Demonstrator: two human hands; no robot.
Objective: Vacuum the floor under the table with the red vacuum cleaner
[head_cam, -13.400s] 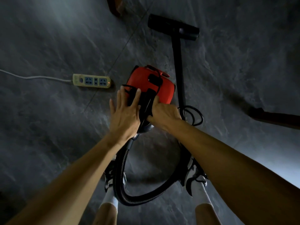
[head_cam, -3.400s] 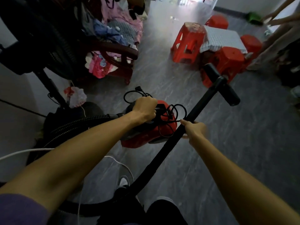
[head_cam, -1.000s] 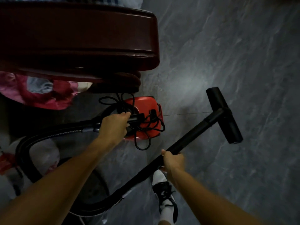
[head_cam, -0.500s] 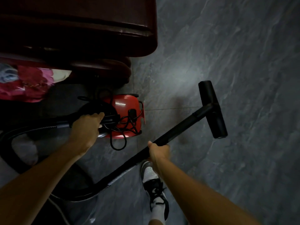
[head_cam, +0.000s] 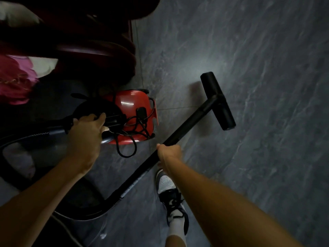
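Floor (head_cam: 249, 157) of grey tile fills most of my view, with dark furniture (head_cam: 80, 32) at upper left. Red vacuum cleaner (head_cam: 135, 111) sits just beside that furniture, its cord (head_cam: 128, 139) loosely tangled on top. My left hand (head_cam: 87, 132) is clenched on its black handle; my right hand (head_cam: 169, 152) is wrapped round the wand (head_cam: 188, 123), nozzle (head_cam: 218, 100) out on open tile. I'd set the body down steady, free the cord, then angle the wand low.
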